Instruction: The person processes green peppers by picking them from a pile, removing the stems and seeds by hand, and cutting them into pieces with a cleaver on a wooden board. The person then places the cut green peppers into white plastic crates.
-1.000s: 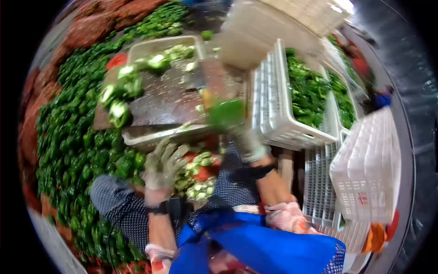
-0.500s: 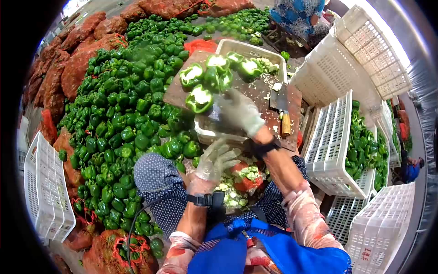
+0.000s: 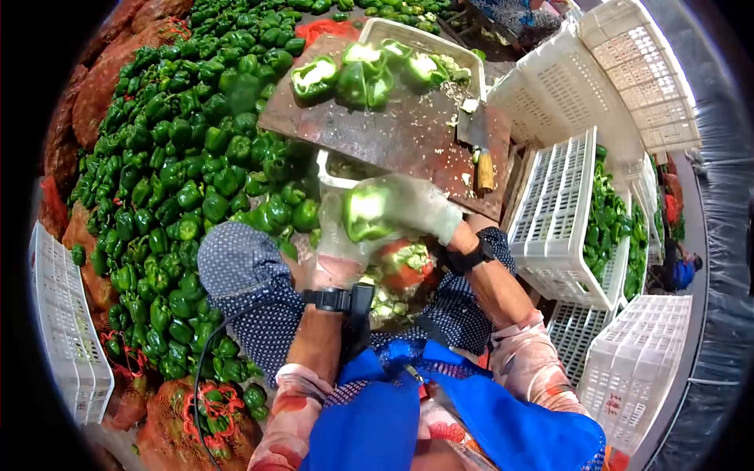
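Note:
A cut-open green bell pepper is held between my two gloved hands above my lap, its pale inside showing. My left hand grips its left side. My right hand, blurred by motion, curls over its right side; some fingers are hidden. On the wooden board in front, several opened peppers stand at the far left part. A cleaver with a wooden handle lies at the board's right, among scattered seeds. Pale pepper cores are heaped on something red between my knees.
A large pile of whole green peppers spreads to the left, bordered by red mesh sacks. A white tub sits under the board. White crates stand at right, one holding peppers; another crate is far left. Another person sits beyond.
My right hand has come back from the board toward my left hand. The nearest opened pepper has left the board and is now between both hands. The view has shifted slightly.

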{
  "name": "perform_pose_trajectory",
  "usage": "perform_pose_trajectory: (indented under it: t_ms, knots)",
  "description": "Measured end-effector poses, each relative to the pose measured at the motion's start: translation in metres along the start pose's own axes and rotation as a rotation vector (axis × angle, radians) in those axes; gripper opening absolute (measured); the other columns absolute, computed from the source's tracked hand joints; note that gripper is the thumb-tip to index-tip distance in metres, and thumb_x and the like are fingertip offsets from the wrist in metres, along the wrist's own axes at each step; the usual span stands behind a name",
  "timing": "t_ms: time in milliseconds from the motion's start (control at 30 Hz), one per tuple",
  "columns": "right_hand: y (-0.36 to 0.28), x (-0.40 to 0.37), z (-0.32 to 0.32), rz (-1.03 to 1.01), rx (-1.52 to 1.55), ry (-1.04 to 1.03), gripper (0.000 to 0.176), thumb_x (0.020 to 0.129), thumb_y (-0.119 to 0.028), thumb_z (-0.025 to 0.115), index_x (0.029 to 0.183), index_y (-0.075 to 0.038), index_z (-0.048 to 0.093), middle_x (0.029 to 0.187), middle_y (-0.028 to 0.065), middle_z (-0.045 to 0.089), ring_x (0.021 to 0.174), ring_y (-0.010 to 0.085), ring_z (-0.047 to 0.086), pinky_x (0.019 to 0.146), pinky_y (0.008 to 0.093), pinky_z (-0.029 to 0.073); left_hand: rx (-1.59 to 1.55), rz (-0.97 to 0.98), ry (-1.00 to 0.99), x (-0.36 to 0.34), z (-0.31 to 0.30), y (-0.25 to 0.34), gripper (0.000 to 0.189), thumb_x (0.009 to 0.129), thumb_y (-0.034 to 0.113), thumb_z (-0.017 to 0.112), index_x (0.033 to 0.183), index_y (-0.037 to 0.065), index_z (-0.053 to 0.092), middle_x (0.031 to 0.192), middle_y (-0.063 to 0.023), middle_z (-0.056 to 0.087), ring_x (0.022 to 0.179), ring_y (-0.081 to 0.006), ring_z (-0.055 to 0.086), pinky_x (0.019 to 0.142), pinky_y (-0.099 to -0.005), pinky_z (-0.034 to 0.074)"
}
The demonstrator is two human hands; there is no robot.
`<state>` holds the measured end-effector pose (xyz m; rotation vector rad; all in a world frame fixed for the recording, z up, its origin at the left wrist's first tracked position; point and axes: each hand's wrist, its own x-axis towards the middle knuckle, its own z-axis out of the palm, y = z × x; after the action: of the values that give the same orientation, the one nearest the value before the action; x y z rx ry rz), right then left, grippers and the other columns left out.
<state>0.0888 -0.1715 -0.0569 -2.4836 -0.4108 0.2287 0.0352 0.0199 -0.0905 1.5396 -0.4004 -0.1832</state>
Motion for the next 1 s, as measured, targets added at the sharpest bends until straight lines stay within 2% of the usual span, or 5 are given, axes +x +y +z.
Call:
perform_pose_trajectory:
  t_ms: [67,200,433,667,1000]
  knots:
    - [-0.055,-0.025,-0.038,-0.052,0.011,0.025,0.040,0.088,-0.021,0.059,0.123,-0.001,0.058,0.114,0.0205,0.065,0.102,0.0346,0.064,0.089,0.0433,0.051,-1.230,-0.367,0.154,0.001,0.009,-0.013,0.066,0.095,0.051,0.051,0.146,0.012,0.037,0.141,-0.0134,0.047,0.126,-0.0330,0.050,0.101,-0.0561,0.048]
    - [-0.067,-0.068,-0.047,0.332,0.595,0.099,0.032,0.091,-0.020,0.062,0.118,-0.002,0.063,0.099,0.0130,0.069,0.083,0.0172,0.067,0.071,0.0273,0.053,-0.985,-0.105,0.084,0.010,0.006,0.032,0.078,0.090,0.058,0.057,0.144,0.006,0.038,0.133,-0.0157,0.053,0.122,-0.0295,0.054,0.100,-0.0469,0.049]
    - [-0.059,-0.093,0.003,0.186,1.717,0.106,0.042,0.096,-0.018,0.060,0.134,-0.002,0.049,0.105,0.0010,0.062,0.084,0.0079,0.060,0.067,0.0219,0.050,-0.426,-0.100,0.040,0.005,0.033,0.067,0.090,0.080,0.046,0.076,0.148,0.003,0.034,0.138,-0.0088,0.050,0.120,-0.0177,0.054,0.098,-0.0286,0.047]
    - [-0.056,-0.115,-0.021,0.157,1.092,0.072,0.058,0.088,-0.020,0.071,0.138,-0.004,0.046,0.113,0.0025,0.062,0.088,0.0058,0.057,0.074,0.0221,0.049,-0.930,-0.222,-0.143,-0.010,0.050,0.076,0.111,0.073,0.063,0.075,0.151,0.000,0.027,0.125,-0.0088,0.057,0.109,-0.0179,0.057,0.095,-0.0323,0.048]
    - [-0.044,-0.102,-0.008,-0.007,0.748,0.022,0.055,0.085,-0.026,0.070,0.130,-0.002,0.048,0.113,0.0120,0.062,0.098,0.0213,0.060,0.088,0.0364,0.050,-0.531,-0.223,-0.220,-0.004,0.033,0.046,0.071,0.089,0.049,0.060,0.140,0.001,0.046,0.123,-0.0085,0.058,0.112,-0.0175,0.055,0.095,-0.0316,0.047]
